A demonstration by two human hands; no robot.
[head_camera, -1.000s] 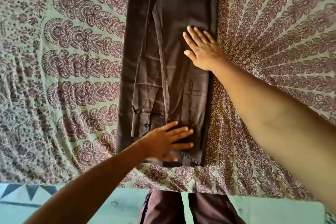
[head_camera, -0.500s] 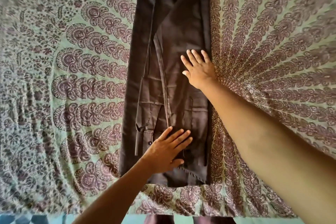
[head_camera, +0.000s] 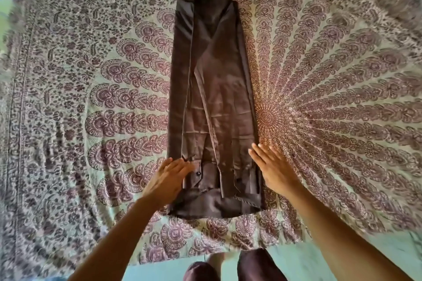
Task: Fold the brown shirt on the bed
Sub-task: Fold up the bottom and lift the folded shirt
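- The shirt (head_camera: pixel 214 102) lies flat on the bed (head_camera: pixel 342 98), folded into a long narrow strip that runs from the near edge away toward the far side, roughly midway across.
- A sleeve cuff (head_camera: pixel 194 174) lies on top of the strip at its near end, left of centre.
- The left hand (head_camera: pixel 167 181) rests at the strip's near left edge, its fingers (head_camera: pixel 182 165) overlapping the cloth.
- The right hand (head_camera: pixel 274 167) lies palm down at the near right edge, seemingly half on the bed.
- The person's legs (head_camera: pixel 255 267) stand before the bed's near edge, below the strip.
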